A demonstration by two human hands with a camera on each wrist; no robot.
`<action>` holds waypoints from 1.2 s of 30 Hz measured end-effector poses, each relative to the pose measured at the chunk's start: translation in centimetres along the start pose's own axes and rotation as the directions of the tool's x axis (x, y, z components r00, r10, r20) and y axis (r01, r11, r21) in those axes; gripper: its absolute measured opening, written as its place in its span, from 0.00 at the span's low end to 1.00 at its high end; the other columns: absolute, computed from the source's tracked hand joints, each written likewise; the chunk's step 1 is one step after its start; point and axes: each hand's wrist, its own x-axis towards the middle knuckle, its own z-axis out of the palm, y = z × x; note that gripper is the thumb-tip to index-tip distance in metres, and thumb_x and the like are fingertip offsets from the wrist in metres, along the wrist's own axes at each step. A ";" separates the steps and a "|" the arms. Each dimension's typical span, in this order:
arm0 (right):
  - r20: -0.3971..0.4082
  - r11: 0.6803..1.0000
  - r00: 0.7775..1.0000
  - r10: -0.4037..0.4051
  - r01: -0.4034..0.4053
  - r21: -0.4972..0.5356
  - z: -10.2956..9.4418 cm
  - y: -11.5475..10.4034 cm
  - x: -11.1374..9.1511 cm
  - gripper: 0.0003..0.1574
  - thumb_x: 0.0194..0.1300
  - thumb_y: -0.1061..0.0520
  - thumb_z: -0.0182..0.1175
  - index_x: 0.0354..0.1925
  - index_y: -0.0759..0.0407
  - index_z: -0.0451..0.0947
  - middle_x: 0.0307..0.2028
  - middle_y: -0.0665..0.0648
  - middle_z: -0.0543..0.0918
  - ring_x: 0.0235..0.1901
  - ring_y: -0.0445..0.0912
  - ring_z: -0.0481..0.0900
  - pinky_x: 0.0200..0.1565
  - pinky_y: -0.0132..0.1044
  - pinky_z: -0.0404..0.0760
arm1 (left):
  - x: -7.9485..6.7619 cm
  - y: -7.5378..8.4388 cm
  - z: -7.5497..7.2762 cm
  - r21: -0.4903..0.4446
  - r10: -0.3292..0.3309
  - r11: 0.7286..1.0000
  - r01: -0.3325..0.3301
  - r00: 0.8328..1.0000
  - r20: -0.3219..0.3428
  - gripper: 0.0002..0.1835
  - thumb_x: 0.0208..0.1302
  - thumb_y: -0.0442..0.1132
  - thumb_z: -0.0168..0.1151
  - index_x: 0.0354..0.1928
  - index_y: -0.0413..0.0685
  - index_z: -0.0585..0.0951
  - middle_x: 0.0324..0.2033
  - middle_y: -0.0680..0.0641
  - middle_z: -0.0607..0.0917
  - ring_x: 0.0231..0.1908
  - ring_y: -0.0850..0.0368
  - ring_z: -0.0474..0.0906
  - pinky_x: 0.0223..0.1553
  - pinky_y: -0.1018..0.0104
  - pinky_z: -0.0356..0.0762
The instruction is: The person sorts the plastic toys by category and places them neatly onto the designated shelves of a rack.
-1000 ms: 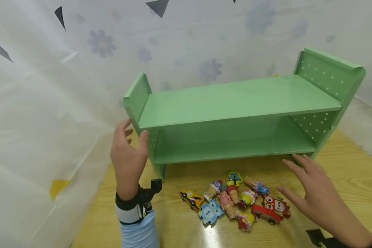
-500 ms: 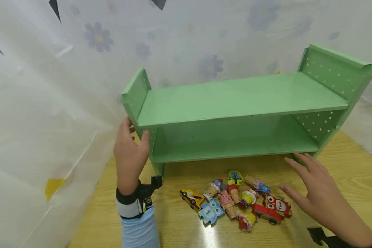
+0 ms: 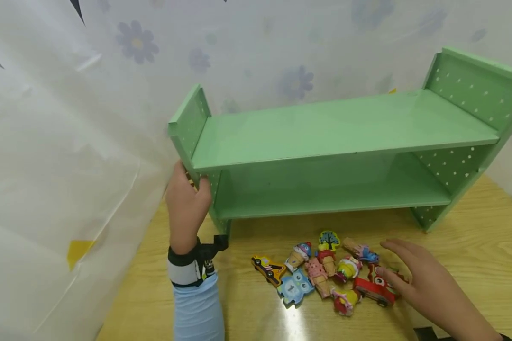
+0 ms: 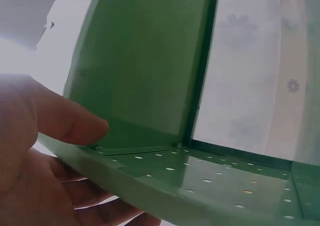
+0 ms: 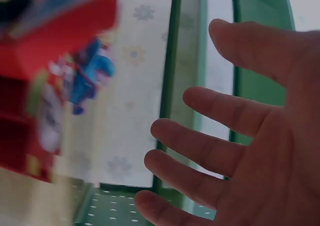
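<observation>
A green two-tier shelf with white-dotted side panels stands on the wooden table. My left hand grips the front edge of its left side panel, thumb on the inner face and fingers on the outer side. Spread and holding nothing, my right hand hovers at the right end of a toy pile. Its fingertips overlap the red owl toy in the head view, beside a red toy car. In the right wrist view the fingers are apart, with the red toys blurred at left.
In front of the shelf lie a yellow toy car, a blue owl, a tree toy and several ice-cream-cone toys. A pale flowered sheet hangs behind and at the left.
My left hand has closed onto the shelf's side panel. My right hand has come down and away from the shelf's right leg to the red toys. The view has shifted slightly.
</observation>
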 end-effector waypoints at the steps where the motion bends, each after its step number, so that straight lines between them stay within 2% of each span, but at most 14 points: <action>1: 0.006 1.000 1.000 0.009 -0.009 0.006 0.4 0.0 -0.2 0.33 0.59 0.46 0.66 0.56 0.64 0.73 0.55 0.72 0.75 0.53 0.69 0.69 0.45 0.67 0.70 | 0.1 -0.1 0.2 -0.005 -0.001 1.000 0.001 1.000 0.001 0.21 0.64 0.38 0.51 0.58 0.39 0.70 0.39 0.39 0.79 0.34 0.46 0.74 0.35 0.51 0.75; 8: -0.041 0.999 0.999 0.001 0.001 0.034 2.4 0.6 -0.7 0.30 0.57 0.50 0.68 0.54 0.64 0.75 0.52 0.70 0.78 0.51 0.68 0.72 0.44 0.65 0.71 | 0.5 -1.1 1.2 -0.018 -0.002 1.000 0.001 1.000 -0.012 0.12 0.61 0.35 0.50 0.46 0.38 0.73 0.25 0.43 0.68 0.26 0.46 0.64 0.29 0.56 0.65; 12: -0.051 1.000 0.999 0.004 -0.002 0.025 2.9 1.4 -1.1 0.26 0.57 0.53 0.67 0.51 0.66 0.76 0.49 0.70 0.80 0.47 0.67 0.75 0.42 0.64 0.74 | 0.6 -1.4 1.5 0.001 -0.017 1.000 0.017 1.000 -0.008 0.08 0.60 0.34 0.50 0.41 0.40 0.72 0.22 0.46 0.64 0.24 0.48 0.62 0.26 0.59 0.62; 20: -0.075 0.999 0.996 0.040 -0.037 0.036 3.1 3.7 -3.1 0.23 0.54 0.66 0.64 0.50 0.71 0.74 0.46 0.73 0.80 0.46 0.68 0.75 0.42 0.62 0.73 | 0.6 -1.5 1.4 0.002 -0.027 1.000 0.027 1.000 0.015 0.08 0.62 0.37 0.50 0.41 0.40 0.72 0.22 0.46 0.66 0.25 0.47 0.65 0.26 0.59 0.64; 25: -0.035 1.000 0.999 -0.001 0.001 0.001 3.4 4.7 -3.3 0.27 0.50 0.65 0.67 0.50 0.68 0.75 0.47 0.74 0.79 0.45 0.71 0.75 0.41 0.64 0.73 | 0.6 -1.6 1.2 0.004 -0.028 1.000 0.028 0.999 0.032 0.07 0.66 0.38 0.49 0.39 0.41 0.71 0.21 0.46 0.62 0.23 0.48 0.63 0.25 0.60 0.62; 29: -0.042 0.997 0.996 -0.078 0.079 0.006 3.7 4.8 -3.3 0.30 0.46 0.67 0.69 0.51 0.66 0.76 0.50 0.74 0.78 0.45 0.71 0.75 0.41 0.65 0.72 | 0.6 -1.6 1.1 0.004 -0.030 1.000 0.030 0.998 0.052 0.08 0.66 0.39 0.48 0.38 0.41 0.71 0.21 0.47 0.62 0.22 0.48 0.63 0.25 0.60 0.62; 32: -0.044 0.995 0.994 -0.101 0.101 0.012 3.8 4.6 -3.4 0.31 0.45 0.68 0.68 0.51 0.61 0.77 0.50 0.68 0.81 0.47 0.66 0.76 0.42 0.62 0.72 | 0.6 -1.5 1.0 0.004 -0.026 1.000 0.026 0.998 0.057 0.08 0.66 0.40 0.48 0.38 0.41 0.71 0.20 0.47 0.63 0.21 0.48 0.63 0.24 0.61 0.63; 36: -0.017 0.997 0.997 -0.076 0.076 0.002 3.7 4.3 -3.6 0.33 0.43 0.68 0.67 0.52 0.56 0.77 0.49 0.63 0.82 0.47 0.63 0.76 0.43 0.60 0.72 | 0.5 -1.5 0.9 0.004 -0.026 1.000 0.026 0.998 0.062 0.08 0.66 0.39 0.48 0.39 0.42 0.71 0.19 0.47 0.63 0.20 0.49 0.63 0.21 0.61 0.62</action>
